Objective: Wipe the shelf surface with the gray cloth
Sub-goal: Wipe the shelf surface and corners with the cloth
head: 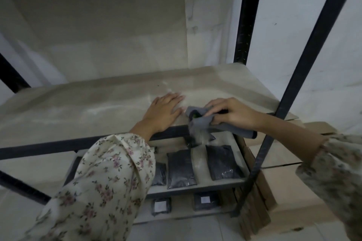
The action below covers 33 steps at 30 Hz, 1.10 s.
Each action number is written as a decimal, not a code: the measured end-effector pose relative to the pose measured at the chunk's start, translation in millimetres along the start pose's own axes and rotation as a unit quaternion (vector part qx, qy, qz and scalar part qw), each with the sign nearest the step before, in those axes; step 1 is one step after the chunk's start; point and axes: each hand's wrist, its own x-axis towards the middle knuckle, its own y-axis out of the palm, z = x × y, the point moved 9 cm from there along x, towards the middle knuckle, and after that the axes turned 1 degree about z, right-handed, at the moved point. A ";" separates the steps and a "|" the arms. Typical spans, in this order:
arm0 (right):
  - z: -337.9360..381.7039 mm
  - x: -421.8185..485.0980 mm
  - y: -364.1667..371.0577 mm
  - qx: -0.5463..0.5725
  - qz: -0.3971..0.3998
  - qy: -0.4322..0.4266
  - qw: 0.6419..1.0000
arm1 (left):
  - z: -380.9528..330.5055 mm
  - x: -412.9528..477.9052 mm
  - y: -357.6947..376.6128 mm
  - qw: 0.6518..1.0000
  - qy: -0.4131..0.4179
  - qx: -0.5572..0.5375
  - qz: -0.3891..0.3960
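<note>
A dusty beige shelf surface [88, 107] spans the black metal rack at chest height. My left hand [163, 112] lies flat on it, palm down, fingers spread, near the front edge. Just to its right, my right hand [232, 112] grips a bunched gray cloth [201, 121]. The cloth hangs partly over the shelf's front edge, and a small green spot shows in its folds. Pale dust streaks mark the surface beyond both hands.
Black uprights [305, 76] stand at the right and a black front rail [58, 146] edges the shelf. A lower shelf holds dark flat packets [181, 169]. Cardboard boxes [278, 162] are stacked at the right. A white wall stands behind.
</note>
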 end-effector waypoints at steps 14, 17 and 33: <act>-28.6 29.3 -20.9 -0.271 -0.119 0.063 0.953 | -0.3 -0.4 -0.1 1.000 0.000 0.006 -0.005; -5.6 9.7 0.0 -0.194 -0.074 0.002 0.978 | 0.7 0.9 -1.5 1.000 0.005 0.004 -0.013; -34.5 55.2 -21.9 -0.253 -0.088 0.055 0.962 | -3.8 -2.5 -5.7 1.000 0.006 -0.017 -0.021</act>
